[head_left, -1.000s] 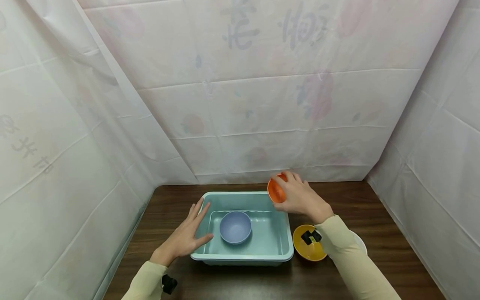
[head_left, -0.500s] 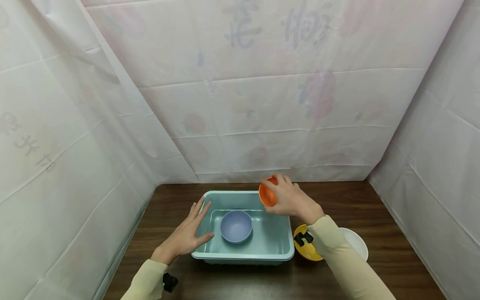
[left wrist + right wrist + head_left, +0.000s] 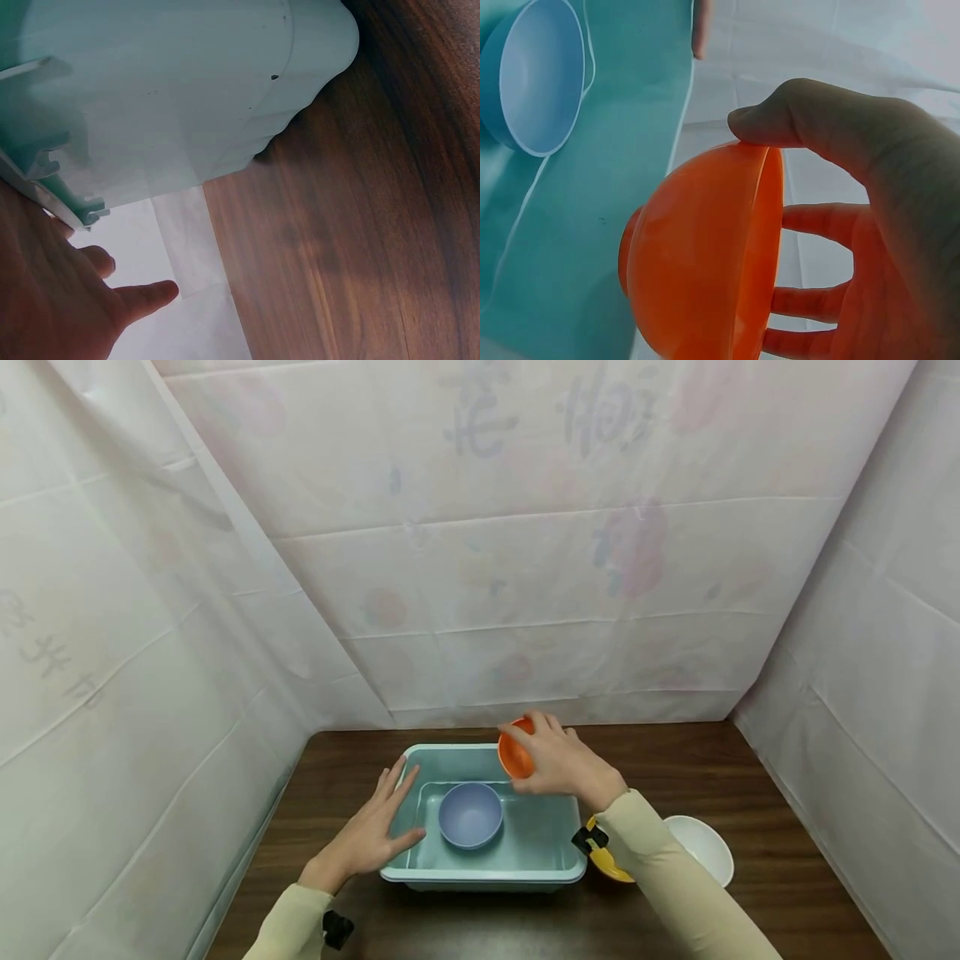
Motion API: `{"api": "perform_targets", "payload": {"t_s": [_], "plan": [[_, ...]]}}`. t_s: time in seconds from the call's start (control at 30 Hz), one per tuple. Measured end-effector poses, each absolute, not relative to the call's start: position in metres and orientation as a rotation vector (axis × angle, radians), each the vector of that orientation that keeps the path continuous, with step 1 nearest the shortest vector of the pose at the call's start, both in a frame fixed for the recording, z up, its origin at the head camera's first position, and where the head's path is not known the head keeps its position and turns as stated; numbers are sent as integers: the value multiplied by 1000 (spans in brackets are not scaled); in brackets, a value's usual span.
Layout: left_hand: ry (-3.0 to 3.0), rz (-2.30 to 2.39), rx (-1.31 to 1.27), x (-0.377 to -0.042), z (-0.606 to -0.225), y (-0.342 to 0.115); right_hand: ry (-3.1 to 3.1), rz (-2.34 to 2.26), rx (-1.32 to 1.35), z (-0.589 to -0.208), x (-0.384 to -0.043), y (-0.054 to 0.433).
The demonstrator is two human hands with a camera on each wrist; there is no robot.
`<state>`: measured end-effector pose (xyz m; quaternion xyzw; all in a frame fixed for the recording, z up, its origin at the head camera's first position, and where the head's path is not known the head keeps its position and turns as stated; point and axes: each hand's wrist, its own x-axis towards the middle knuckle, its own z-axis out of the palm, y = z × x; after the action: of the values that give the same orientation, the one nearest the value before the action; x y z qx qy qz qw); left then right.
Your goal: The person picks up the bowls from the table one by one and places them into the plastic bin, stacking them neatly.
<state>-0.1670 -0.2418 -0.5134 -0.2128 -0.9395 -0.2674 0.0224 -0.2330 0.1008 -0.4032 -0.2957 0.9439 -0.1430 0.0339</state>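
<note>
Orange bowl (image 3: pixel 516 750): held in the right hand (image 3: pixel 558 758), off the surface, over the far part of the tub (image 3: pixel 483 875), right of its middle. Thumb on the near side of the rim, fingers round the far side; grip is a pinch across the mouth. Some fingertips hidden behind the bowl in the right wrist view.

Attitude: tilted. Mouth faces back toward the palm, foot points away from it toward the tub. Bowl is round, so no long axis to log; the tub's long side runs left to right.

Key relation (judged): orange bowl to purple bowl (image 3: pixel 470 816). Purple bowl sits mouth up on the tub floor, a little left of centre. From the right hand it lies leftward, lower, and nearer the person. In the head view the two bowls show apart, not overlapping. Height between them cannot be read.

Left hand (image 3: pixel 367 835): fingers spread, holding nothing, lying at the tub's left rim; seems to rest on it. Its thumb points toward the purple bowl, apart from it. Purple bowl lies between the hands; nearer hand uncertain, as heights differ.

Right of the tub, on the table (image 3: pixel 480 935): yellow bowl (image 3: pixel 611 864), partly covered by the right sleeve (image 3: pixel 690 893); white bowl (image 3: pixel 703 850) beyond the sleeve.
</note>
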Motion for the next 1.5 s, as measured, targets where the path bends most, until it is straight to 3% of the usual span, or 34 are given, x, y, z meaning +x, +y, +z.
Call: {"api": "perform_targets", "payload": {"t_s": [0.5,1.5], "plan": [[-2907,-839,-653,-165,-512,-244,2868,-445,-957,-415,-231,80],[-2922,-883,-625,-166,-512,-241,2783,-168,-1314,-443,-232,49]]}}
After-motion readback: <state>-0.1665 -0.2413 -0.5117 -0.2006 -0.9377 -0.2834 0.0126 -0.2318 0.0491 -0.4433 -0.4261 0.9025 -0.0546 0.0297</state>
